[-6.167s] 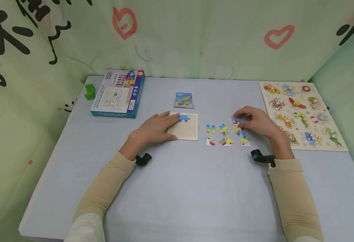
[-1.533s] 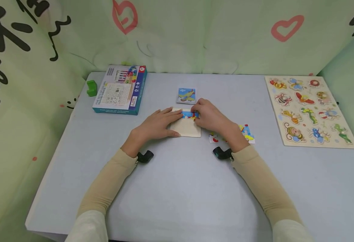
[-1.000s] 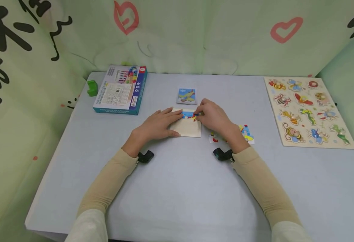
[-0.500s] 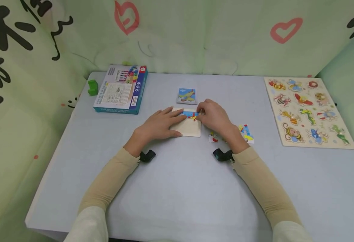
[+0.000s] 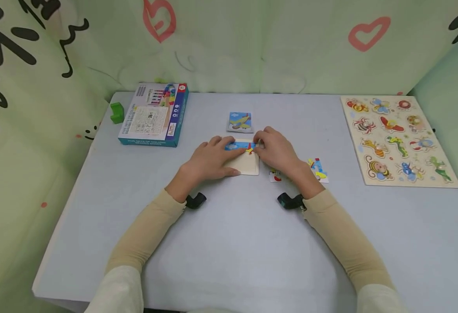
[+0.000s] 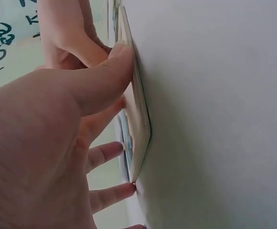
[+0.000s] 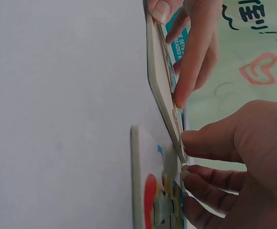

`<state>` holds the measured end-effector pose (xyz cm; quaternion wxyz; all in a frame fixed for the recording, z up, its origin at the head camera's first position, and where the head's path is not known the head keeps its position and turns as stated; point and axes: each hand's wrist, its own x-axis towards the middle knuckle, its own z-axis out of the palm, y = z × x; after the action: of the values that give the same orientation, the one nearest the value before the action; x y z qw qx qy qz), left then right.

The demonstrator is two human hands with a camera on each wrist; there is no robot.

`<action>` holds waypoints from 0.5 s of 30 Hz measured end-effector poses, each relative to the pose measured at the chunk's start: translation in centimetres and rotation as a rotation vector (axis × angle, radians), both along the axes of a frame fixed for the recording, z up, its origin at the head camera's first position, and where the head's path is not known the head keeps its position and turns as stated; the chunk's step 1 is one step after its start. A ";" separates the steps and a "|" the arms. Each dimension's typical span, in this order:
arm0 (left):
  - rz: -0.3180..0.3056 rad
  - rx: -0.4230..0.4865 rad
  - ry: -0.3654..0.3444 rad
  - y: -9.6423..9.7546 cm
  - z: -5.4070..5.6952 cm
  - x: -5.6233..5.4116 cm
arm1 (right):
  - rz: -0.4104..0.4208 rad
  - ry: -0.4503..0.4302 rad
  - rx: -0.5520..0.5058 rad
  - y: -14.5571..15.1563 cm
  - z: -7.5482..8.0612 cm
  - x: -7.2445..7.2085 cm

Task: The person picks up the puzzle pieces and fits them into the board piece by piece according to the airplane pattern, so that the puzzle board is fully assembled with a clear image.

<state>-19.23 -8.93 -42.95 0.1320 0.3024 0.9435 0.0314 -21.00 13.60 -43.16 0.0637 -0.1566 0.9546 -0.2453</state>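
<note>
A small pale wooden puzzle tray (image 5: pixel 248 168) lies mid-table, with blue puzzle pieces (image 5: pixel 234 146) along its far edge. My left hand (image 5: pixel 209 161) rests on its left side, fingers spread and straight. Its index fingertip touches the row near a puzzle piece with red on it (image 5: pixel 250 148), and its thumb (image 6: pixel 122 57) lies at the near edge. At the tray's far right corner, my right hand (image 5: pixel 277 150) pinches that end piece between thumb (image 7: pixel 196 143) and index finger, largely covering it. Loose puzzle pieces (image 5: pixel 318 171) lie to the right, partly hidden beneath the right wrist.
A picture card with a yellow plane (image 5: pixel 240 122) lies just beyond the tray. At the back left are a boxed toy set (image 5: pixel 152 115) and a green block (image 5: pixel 117 113). A wooden insect puzzle board (image 5: pixel 401 143) occupies the right side.
Since the oldest frame, my right hand has brought a puzzle piece from the loose group to the tray's far right corner. Lately my left hand has slid right, its index finger reaching further along the row.
</note>
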 end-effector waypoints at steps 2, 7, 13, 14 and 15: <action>0.005 0.002 0.001 -0.1 -0.1 0.0 | 0.021 -0.024 -0.026 0.3 0.1 0.0; 0.021 0.009 -0.010 -0.6 -0.5 0.0 | 0.074 -0.053 -0.076 1.3 -0.2 0.1; 0.002 0.050 -0.024 -1.3 -0.7 -0.1 | 0.076 -0.057 -0.120 3.6 0.2 0.9; -0.005 0.062 -0.028 -1.5 -0.7 -0.2 | 0.069 -0.060 -0.116 4.0 0.4 1.0; -0.010 0.076 -0.034 -1.6 -0.7 -0.3 | 0.067 -0.063 -0.109 4.4 0.5 1.2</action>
<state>-19.49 -10.54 -43.62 0.1368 0.3115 0.9376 0.0719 -19.78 18.01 -42.65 0.0930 -0.1838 0.9316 -0.2994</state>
